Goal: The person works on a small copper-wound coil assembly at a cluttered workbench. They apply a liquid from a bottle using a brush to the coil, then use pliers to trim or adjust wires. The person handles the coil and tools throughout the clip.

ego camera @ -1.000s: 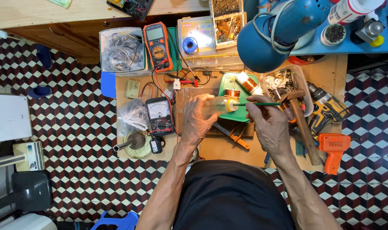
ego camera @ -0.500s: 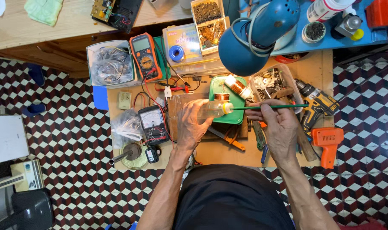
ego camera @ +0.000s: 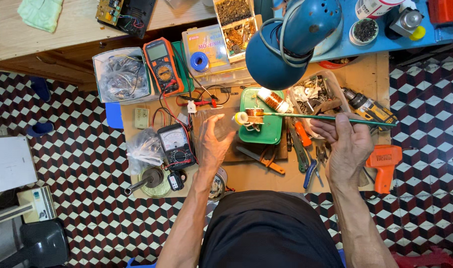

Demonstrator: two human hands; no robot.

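Note:
My left hand (ego camera: 214,144) grips a clear bottle (ego camera: 217,124) lying on its side, its pale yellow cap (ego camera: 241,118) pointing right. My right hand (ego camera: 348,144) pinches a long thin green brush (ego camera: 331,118), held level. The brush tip touches a small copper-wound coil (ego camera: 255,115) just right of the bottle cap, over a green tray (ego camera: 266,131) on the wooden bench. A second copper spool (ego camera: 273,99) lies at the tray's top edge.
A blue desk lamp (ego camera: 286,44) hangs over the bench's back. An orange multimeter (ego camera: 162,64), an analog meter (ego camera: 174,144) and a clear box of wires (ego camera: 119,74) are on the left. Pliers (ego camera: 311,171), an orange tool (ego camera: 383,164) and a cordless drill (ego camera: 368,106) are on the right.
My right hand has drawn right and levelled the brush, its tip now on the coil. The left hand keeps the bottle in the same place.

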